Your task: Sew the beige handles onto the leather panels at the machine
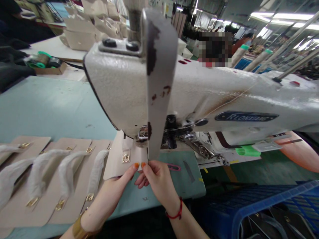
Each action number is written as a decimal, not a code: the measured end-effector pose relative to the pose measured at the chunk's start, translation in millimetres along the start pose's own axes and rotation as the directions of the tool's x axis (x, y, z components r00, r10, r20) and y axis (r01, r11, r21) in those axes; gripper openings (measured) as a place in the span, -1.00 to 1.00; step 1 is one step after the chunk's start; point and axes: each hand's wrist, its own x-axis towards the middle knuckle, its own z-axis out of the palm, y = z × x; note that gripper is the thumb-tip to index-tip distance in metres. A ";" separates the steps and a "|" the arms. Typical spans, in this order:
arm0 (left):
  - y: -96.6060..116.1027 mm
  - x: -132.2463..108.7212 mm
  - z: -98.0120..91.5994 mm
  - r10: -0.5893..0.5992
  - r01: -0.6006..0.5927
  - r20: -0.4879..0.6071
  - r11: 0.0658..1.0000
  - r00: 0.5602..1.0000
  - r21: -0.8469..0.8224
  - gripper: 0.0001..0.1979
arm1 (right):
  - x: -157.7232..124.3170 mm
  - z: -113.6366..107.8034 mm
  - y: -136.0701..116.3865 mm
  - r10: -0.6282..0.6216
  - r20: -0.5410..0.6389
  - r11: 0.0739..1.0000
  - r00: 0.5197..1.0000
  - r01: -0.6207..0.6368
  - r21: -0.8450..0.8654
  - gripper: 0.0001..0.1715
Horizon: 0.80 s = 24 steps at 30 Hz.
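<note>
A beige leather bag panel point(114, 165) lies under the head of the white sewing machine point(119, 83). On it sits a small tab with a gold metal fitting point(126, 158). My left hand point(124, 177) grips the panel's near edge, thumb on top and fingers partly hidden beneath. Close beside it, my right hand point(157, 176) pinches the same edge between thumb and curled fingers. The two thumb tips nearly meet. The machine's grey lever point(159, 83) hides part of the stitching area, and the needle cannot be made out.
Several beige panels point(72, 172) with white-wrapped handles overlap on the left of the green table point(50, 106). A pink-handled tool point(173, 167) lies right of my hands. A blue crate point(239, 212) holding dark pieces stands at lower right. Thread spools point(43, 60) sit in a box behind.
</note>
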 end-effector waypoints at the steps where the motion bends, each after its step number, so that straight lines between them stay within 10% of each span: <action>1: -3.8 2.8 -1.0 -0.014 0.014 0.037 1.000 0.999 -0.012 -0.68 | 0.7 0.6 0.8 -0.006 0.005 1.000 1.000 0.006 0.004 -0.39; 6: -20.7 12.3 -5.0 0.018 0.022 0.264 0.989 0.964 -0.149 -0.52 | 0.2 -0.3 0.8 -0.039 0.034 0.998 0.999 0.037 0.042 -0.43; 18: -27.8 16.7 -12.1 -0.127 0.141 0.227 0.989 0.966 -0.049 -0.55 | -22.0 -7.2 32.3 -0.161 -0.058 0.982 0.985 0.154 -0.105 -0.53; 24: -22.5 23.6 -6.3 0.017 0.013 0.214 0.991 0.977 -0.136 -0.59 | -32.3 -24.3 79.0 -0.180 -0.069 0.922 0.981 0.143 -0.361 -0.62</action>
